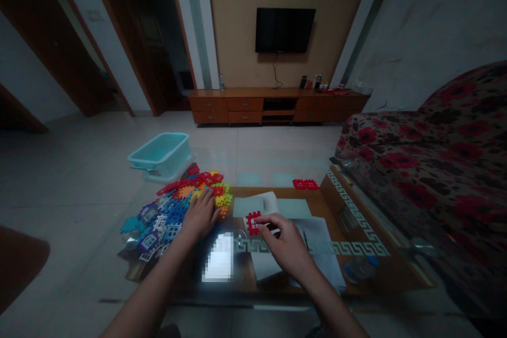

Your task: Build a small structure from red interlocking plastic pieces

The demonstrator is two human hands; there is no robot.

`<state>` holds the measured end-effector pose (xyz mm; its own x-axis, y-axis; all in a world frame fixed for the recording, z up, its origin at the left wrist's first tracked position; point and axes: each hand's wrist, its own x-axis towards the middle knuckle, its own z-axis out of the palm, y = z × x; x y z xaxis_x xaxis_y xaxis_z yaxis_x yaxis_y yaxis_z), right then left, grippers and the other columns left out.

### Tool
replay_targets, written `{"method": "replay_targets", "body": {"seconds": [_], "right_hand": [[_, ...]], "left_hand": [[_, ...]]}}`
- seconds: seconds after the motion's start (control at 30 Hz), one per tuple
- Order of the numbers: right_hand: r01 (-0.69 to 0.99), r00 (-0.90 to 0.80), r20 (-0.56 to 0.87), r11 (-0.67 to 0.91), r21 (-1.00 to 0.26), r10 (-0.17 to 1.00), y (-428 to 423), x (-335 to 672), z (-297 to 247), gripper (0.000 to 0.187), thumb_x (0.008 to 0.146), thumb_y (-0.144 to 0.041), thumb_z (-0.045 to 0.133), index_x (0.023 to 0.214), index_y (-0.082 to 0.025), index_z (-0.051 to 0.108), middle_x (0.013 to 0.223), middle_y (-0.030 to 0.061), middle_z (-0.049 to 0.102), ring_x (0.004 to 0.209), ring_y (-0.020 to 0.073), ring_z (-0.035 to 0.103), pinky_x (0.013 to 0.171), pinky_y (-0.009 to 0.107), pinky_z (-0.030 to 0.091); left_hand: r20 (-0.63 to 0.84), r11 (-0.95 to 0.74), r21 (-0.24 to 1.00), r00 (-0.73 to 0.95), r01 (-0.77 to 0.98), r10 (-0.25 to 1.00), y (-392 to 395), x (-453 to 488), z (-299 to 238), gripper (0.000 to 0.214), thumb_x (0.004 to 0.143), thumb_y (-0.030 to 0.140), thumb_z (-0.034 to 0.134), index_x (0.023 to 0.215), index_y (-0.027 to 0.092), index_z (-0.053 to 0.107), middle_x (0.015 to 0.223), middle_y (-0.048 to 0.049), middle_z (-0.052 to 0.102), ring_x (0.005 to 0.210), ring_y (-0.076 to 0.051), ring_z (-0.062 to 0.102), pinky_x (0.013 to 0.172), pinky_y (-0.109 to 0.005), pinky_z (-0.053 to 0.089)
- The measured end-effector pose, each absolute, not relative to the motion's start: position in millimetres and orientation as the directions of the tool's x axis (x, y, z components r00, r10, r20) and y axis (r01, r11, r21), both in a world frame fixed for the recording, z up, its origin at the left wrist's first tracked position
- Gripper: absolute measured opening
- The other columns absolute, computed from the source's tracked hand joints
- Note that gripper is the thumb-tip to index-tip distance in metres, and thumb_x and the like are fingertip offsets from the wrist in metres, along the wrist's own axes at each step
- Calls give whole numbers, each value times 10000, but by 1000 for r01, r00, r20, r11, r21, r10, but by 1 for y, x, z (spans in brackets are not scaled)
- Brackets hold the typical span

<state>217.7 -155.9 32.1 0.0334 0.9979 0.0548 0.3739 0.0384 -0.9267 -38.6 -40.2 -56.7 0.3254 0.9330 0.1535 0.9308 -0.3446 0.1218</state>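
Observation:
A heap of coloured interlocking plastic tiles (174, 206) lies on the left part of a glass-topped wooden table (356, 222). My left hand (202, 214) rests flat on the heap's right side, fingers spread over orange and blue pieces. My right hand (285, 245) pinches a red grid-shaped tile (252, 223) near the table's middle, just above the glass. A second red tile piece (305, 184) lies alone at the table's far edge.
White papers (317, 243) lie under my right hand. Two stacked teal basins (160, 154) stand on the tiled floor beyond the heap. A floral sofa (428, 169) borders the table on the right. A TV cabinet (277, 104) and wall TV (284, 30) are at the back.

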Motion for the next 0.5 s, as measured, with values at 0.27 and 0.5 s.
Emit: {"method": "replay_targets", "body": {"seconds": [0.27, 0.5], "right_hand": [[385, 27, 81, 64, -920, 996, -158, 219, 32, 211, 871, -309, 583, 952, -181, 730, 1010, 78, 732, 838, 203, 673, 656, 288, 489], [240, 153, 86, 47, -970, 985, -154, 218, 21, 173, 827, -346, 641, 896, -189, 663, 914, 67, 710, 793, 210, 665, 654, 300, 507]], "left_hand": [[360, -412, 330, 290, 849, 887, -46, -42, -41, 405, 906, 352, 533, 1249, 148, 604, 1363, -171, 587, 1290, -311, 524, 1110, -474, 383], [283, -204, 775, -39, 598, 958, -66, -37, -26, 174, 802, 361, 625, 840, 191, 638, 835, -46, 691, 776, -218, 675, 729, -340, 533]]}}
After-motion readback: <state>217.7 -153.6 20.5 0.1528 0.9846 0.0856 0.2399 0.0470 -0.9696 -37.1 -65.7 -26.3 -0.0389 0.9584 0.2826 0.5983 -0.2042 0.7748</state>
